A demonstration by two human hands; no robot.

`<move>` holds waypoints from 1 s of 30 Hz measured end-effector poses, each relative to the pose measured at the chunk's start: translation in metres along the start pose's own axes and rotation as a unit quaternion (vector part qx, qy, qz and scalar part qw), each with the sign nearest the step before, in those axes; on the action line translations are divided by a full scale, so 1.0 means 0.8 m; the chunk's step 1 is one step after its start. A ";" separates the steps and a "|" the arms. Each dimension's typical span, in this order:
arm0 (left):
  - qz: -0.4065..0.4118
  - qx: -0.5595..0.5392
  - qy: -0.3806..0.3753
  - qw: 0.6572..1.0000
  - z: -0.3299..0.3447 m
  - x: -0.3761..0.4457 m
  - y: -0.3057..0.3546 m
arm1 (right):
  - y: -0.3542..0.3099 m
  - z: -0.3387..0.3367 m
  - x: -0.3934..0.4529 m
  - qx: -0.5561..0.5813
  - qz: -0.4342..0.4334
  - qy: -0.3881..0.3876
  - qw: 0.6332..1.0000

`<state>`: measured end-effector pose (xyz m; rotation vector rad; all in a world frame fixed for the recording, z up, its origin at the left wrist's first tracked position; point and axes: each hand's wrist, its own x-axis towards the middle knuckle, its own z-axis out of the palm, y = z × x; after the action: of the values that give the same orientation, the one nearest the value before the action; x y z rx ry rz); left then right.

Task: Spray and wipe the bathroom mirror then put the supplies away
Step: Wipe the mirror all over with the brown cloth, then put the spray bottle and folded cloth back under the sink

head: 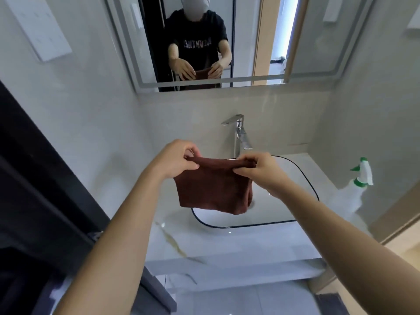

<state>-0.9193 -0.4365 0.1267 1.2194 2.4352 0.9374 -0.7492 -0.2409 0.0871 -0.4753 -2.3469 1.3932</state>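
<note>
Two bare forearms reach forward from the bottom edge, and between them the left hand [176, 159] and the right hand [256, 170] hold a folded reddish-brown terry cloth [212, 187] by its upper edge. Each hand pinches a top corner between thumb and curled fingers, so the cloth hangs flat and free above the white rectangular basin with a thin dark rim [302, 173], touching nothing below it. Behind the cloth rises a tall chrome tap [238, 133], its spout angled to the left. On the white marble-look counter [204, 242], to the right of the basin and against the wall, stands a white plastic spray bottle with a green-and-white trigger head [358, 187], upright and well apart from both hands. Above, the wall-mounted mirror with a frosted border strip [306, 42] reflects the person holding the cloth.
</note>
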 end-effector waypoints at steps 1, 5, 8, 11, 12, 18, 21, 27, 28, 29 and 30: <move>-0.004 0.002 -0.005 1.000 0.003 -0.007 -0.005 | 0.005 0.006 -0.005 0.001 0.005 -0.004 1.000; -0.019 0.002 -0.014 1.000 0.017 -0.033 -0.025 | 0.024 0.026 -0.028 0.035 0.016 -0.052 0.998; -0.021 -0.005 -0.038 0.999 0.024 -0.041 -0.043 | 0.038 0.042 -0.040 0.056 0.042 -0.068 0.995; -0.012 0.006 -0.058 0.998 0.033 -0.029 -0.066 | 0.055 0.061 -0.042 0.085 0.094 -0.063 0.990; -0.011 0.017 -0.066 0.998 0.038 -0.020 -0.074 | 0.061 0.067 -0.037 0.089 0.120 -0.058 0.987; -0.017 0.079 -0.108 0.991 0.090 0.043 -0.113 | 0.102 0.095 0.003 -0.014 0.232 0.015 0.973; -0.027 0.081 -0.110 0.990 0.107 0.064 -0.126 | 0.115 0.100 0.011 -0.034 0.238 0.036 0.970; -0.050 0.108 -0.056 0.991 0.127 0.083 -0.133 | 0.131 0.094 0.022 -0.081 0.261 0.078 0.959; -0.045 0.110 -0.040 0.992 0.128 0.087 -0.130 | 0.131 0.089 0.024 -0.091 0.259 0.087 0.957; -0.037 0.110 -0.023 0.993 0.130 0.091 -0.127 | 0.131 0.083 0.025 -0.102 0.257 0.101 0.956; -0.028 0.106 -0.006 0.994 0.133 0.094 -0.123 | 0.130 0.074 0.025 -0.111 0.254 0.117 0.954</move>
<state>-0.9745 -0.3745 -0.0141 1.2118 2.5978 0.6659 -0.7850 -0.2294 -0.0287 -1.3098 -2.2801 1.1796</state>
